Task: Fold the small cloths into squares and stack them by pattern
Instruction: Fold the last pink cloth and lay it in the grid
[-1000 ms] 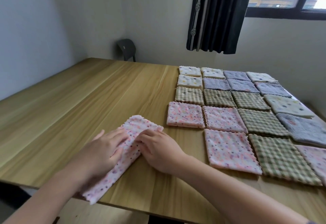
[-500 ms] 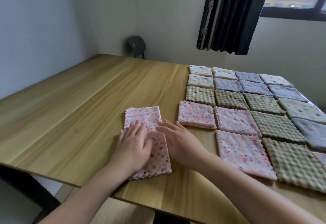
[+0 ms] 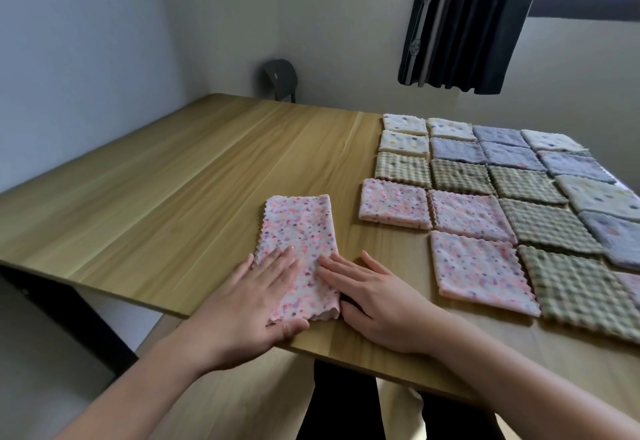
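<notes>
Two flat hands press a fuzzy, scallop-edged pink speckled cloth (image 3: 300, 249).

Right edge cuts off the checked cloth (image 3: 588, 294)

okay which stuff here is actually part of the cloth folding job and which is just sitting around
Part of the job:
- pink speckled cloth folded into a long strip, under the left hand and right hand
- folded pink squares
- green checked squares
- cream dotted squares
- grey-purple squares

Just there:
- dark chair
- black striped curtain
</notes>
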Available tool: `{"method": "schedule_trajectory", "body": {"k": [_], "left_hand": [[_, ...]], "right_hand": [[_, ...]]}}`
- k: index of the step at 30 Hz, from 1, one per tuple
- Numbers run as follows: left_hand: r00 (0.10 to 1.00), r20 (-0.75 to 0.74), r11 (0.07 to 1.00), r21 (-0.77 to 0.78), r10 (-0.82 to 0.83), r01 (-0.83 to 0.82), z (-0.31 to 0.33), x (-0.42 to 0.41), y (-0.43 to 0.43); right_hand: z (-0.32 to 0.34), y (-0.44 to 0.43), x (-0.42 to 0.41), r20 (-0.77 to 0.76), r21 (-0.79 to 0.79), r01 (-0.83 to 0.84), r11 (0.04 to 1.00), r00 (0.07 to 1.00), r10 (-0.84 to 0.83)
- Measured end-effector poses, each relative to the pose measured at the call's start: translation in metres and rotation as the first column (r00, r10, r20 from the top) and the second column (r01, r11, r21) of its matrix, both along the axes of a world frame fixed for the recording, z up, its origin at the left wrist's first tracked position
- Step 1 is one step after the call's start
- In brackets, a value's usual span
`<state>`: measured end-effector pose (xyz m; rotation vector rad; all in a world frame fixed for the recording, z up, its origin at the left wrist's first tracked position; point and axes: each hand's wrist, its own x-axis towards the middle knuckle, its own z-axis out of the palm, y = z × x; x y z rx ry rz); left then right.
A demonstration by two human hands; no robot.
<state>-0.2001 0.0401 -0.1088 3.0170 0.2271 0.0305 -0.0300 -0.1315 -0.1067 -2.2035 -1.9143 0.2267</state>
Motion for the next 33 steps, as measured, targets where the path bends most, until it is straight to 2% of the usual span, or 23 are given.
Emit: {"method": "schedule_trajectory", "body": {"k": [3,5,7,13,15,18,21,23,25,27,29,30,33], "left_hand": [[0.997,-0.002,0.995,0.074,-0.073,0.073,-0.003,-0.012,0.000],[0.975,0.127,0.977,0.135,-0.180,0.163,-0.011,-0.020,0.003],[0.946,0.213,0.967,0.127,-0.245,0.221,-0.018,-0.029,0.008],[0.902,0.330,0.959,0.150,-0.278,0.240,-0.022,-0.041,0.012],[0.870,0.385,0.951,0.122,-0.309,0.284,-0.023,-0.044,0.010],[0.810,0.514,0.945,0.010,-0.284,0.326,-0.022,-0.048,0.011],[0.800,0.590,0.919,-0.247,-0.109,0.307,-0.013,-0.046,0.008],[0.791,0.612,0.866,-0.406,0.019,0.293,-0.003,-0.039,0.004],[0.762,0.630,0.846,-0.479,0.148,0.232,0.008,-0.026,0.001],[0.761,0.545,0.791,-0.608,0.351,0.071,0.019,-0.009,0.001],[0.791,0.354,0.651,-0.756,0.499,-0.072,0.028,0.010,0.003],[0.799,0.280,0.619,-0.773,0.532,-0.141,0.030,0.019,0.005],[0.790,0.147,0.643,-0.676,0.595,-0.359,0.030,0.044,0.013]], "right_hand": [[0.006,-0.013,-0.008,0.057,-0.074,-0.043,0.996,0.997,0.047],[0.009,-0.023,-0.013,0.090,-0.103,-0.069,0.992,0.993,0.078],[0.009,-0.032,-0.018,0.104,-0.114,-0.093,0.989,0.989,0.105],[0.006,-0.040,-0.030,0.151,-0.088,-0.076,0.993,0.985,0.089],[-0.001,-0.039,-0.038,0.194,-0.002,-0.068,0.998,0.979,0.067],[-0.007,-0.040,-0.045,0.234,0.285,-0.101,0.953,0.972,0.033],[-0.006,-0.036,-0.045,0.027,0.432,-0.112,0.895,0.993,0.111],[0.001,-0.028,-0.045,-0.233,0.491,0.039,0.871,0.968,0.088],[0.010,-0.016,-0.042,-0.471,0.489,0.247,0.837,0.882,0.015],[0.016,-0.001,-0.036,-0.661,0.407,0.435,0.803,0.747,-0.070],[0.018,0.016,-0.025,-0.778,0.253,0.571,0.781,0.600,-0.187],[0.018,0.023,-0.019,-0.808,0.164,0.615,0.772,0.532,-0.253],[0.019,0.043,-0.004,-0.811,-0.049,0.670,0.740,0.406,-0.422]]}}
